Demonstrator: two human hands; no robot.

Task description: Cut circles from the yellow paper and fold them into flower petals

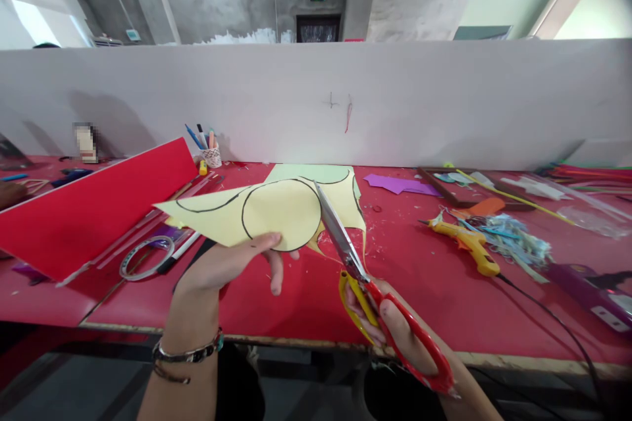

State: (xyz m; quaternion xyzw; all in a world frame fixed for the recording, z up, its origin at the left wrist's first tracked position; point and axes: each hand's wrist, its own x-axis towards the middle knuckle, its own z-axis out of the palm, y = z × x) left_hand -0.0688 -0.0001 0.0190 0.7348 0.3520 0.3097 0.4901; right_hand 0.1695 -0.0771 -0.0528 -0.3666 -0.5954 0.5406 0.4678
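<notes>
A sheet of pale yellow paper (281,214), marked with a black circle and other curved lines, is held up above the red table. My left hand (247,260) pinches its lower edge, thumb on top near the bottom of the circle. My right hand (395,322) grips scissors (353,263) with red and yellow handles. Their blades lie at the paper along the right side of the circle, tips pointing up and away from me. To the right of the blades, part of the sheet is cut into a narrow curved strip that hangs down.
A light green sheet (306,173) lies behind. On the left are a red board (108,210), a tape roll (147,258), a marker (180,253) and a pen cup (212,156). On the right are a yellow glue gun (467,243), purple paper (402,184) and a purple power strip (592,296).
</notes>
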